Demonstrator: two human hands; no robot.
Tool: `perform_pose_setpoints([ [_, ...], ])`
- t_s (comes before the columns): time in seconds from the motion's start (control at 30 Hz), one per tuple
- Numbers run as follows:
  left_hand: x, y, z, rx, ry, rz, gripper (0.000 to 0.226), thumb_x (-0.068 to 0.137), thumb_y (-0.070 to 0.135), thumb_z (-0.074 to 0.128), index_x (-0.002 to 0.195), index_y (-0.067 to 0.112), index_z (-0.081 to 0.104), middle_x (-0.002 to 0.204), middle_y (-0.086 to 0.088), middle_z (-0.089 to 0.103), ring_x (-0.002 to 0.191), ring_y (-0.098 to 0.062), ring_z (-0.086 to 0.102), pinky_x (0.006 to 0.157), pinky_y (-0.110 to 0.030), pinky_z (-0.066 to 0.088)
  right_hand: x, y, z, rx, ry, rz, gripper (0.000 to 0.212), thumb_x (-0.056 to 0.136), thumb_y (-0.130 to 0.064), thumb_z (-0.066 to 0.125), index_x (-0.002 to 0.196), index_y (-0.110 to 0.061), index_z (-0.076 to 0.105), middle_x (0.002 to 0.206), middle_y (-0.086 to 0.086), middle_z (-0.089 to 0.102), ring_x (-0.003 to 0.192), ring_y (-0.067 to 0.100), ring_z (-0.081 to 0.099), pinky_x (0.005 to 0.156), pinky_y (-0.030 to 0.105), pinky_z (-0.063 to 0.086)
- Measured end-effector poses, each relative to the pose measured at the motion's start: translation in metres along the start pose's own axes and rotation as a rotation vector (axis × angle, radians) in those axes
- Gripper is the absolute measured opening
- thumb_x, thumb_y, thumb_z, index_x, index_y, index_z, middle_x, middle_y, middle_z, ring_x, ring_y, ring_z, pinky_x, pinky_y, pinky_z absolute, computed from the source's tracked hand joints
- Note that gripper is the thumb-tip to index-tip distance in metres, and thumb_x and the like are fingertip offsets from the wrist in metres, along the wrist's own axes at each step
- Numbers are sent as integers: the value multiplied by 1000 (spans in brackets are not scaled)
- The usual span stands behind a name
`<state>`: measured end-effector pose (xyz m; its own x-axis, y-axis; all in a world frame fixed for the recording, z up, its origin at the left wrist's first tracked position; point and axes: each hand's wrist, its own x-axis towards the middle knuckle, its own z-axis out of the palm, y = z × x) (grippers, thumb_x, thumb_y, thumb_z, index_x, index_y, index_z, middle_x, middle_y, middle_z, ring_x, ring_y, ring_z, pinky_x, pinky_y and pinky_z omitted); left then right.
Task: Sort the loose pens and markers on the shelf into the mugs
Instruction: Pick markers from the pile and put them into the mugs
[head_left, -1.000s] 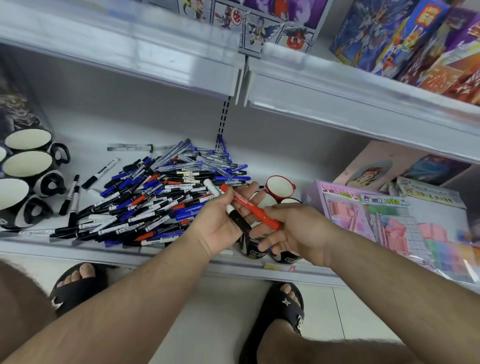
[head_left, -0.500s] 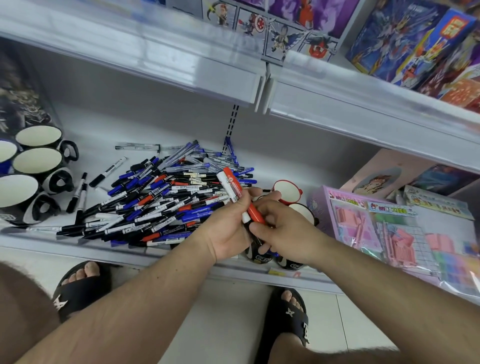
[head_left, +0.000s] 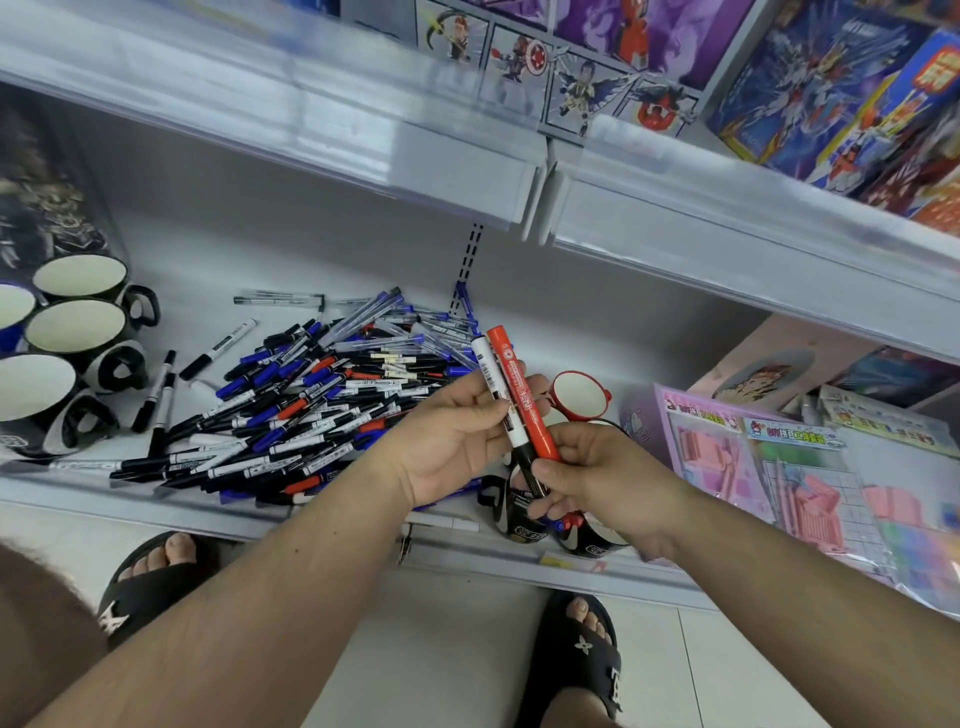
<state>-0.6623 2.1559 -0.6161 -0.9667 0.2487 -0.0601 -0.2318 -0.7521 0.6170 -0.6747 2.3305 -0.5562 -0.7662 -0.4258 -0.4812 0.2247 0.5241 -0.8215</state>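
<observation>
A big heap of loose pens and markers (head_left: 311, 400), black, blue and red, lies on the white shelf (head_left: 218, 249). My left hand (head_left: 452, 441) and my right hand (head_left: 597, 478) together hold two thick markers nearly upright: a red marker (head_left: 519, 389) and a white-and-black marker (head_left: 501, 400) beside it. The left fingers wrap their middle, the right fingers pinch their lower ends. Below my hands stand black mugs (head_left: 519, 519) at the shelf's front edge, partly hidden. A red-rimmed mug (head_left: 579, 397) stands behind my hands.
Several black mugs with cream insides (head_left: 72, 327) stand at the shelf's left end. Pink packaged toy sets (head_left: 753, 467) fill the right side. An upper shelf (head_left: 467, 150) with boxed toys overhangs. My sandalled feet (head_left: 576, 654) are on the tiled floor below.
Both hands have tilted the two markers from lying slanted to standing nearly upright, tips raised over the pen heap. The right hand's grip has slid to the markers' lower ends.
</observation>
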Motion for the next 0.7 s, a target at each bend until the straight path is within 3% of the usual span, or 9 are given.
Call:
perform_pose_setpoints([
  [0.23, 3, 10, 13, 227, 88, 48, 25, 78, 7, 65, 102, 8, 66, 107, -9, 73, 96, -22, 70, 76, -32, 59, 0, 0, -9, 308, -85, 127, 15, 93, -4, 55, 105, -7, 64, 92, 17, 70, 65, 22, 66, 65, 29, 50],
  [0.33, 5, 10, 18, 294, 150, 72, 14, 85, 3, 64, 98, 8, 66, 95, -4, 75, 85, -17, 71, 68, -28, 58, 0, -3, -11, 393, -105, 145, 19, 92, -8, 53, 108, -4, 62, 92, 20, 70, 62, 23, 63, 64, 31, 47],
  [0.47, 7, 5, 17, 321, 216, 80, 10, 88, 3, 63, 93, 10, 69, 91, -6, 75, 82, -18, 71, 70, -28, 58, -1, -5, -12, 416, -180, 165, 32, 87, -23, 52, 111, -5, 61, 94, 20, 71, 59, 22, 60, 61, 31, 45],
  [0.53, 8, 2, 16, 310, 249, 75, 9, 88, 3, 65, 92, 10, 69, 92, -8, 74, 80, -19, 70, 70, -27, 58, -2, -5, -13, 426, -187, 173, 30, 94, -27, 48, 110, -7, 62, 95, 20, 71, 57, 22, 59, 59, 31, 44],
  [0.7, 13, -8, 14, 305, 380, -1, 10, 89, 11, 68, 98, 8, 66, 95, -10, 72, 78, -17, 69, 61, -24, 55, 4, 4, -8, -33, 93, 29, 12, 100, -11, 49, 101, -9, 61, 76, 5, 66, 53, 16, 53, 52, 27, 42],
])
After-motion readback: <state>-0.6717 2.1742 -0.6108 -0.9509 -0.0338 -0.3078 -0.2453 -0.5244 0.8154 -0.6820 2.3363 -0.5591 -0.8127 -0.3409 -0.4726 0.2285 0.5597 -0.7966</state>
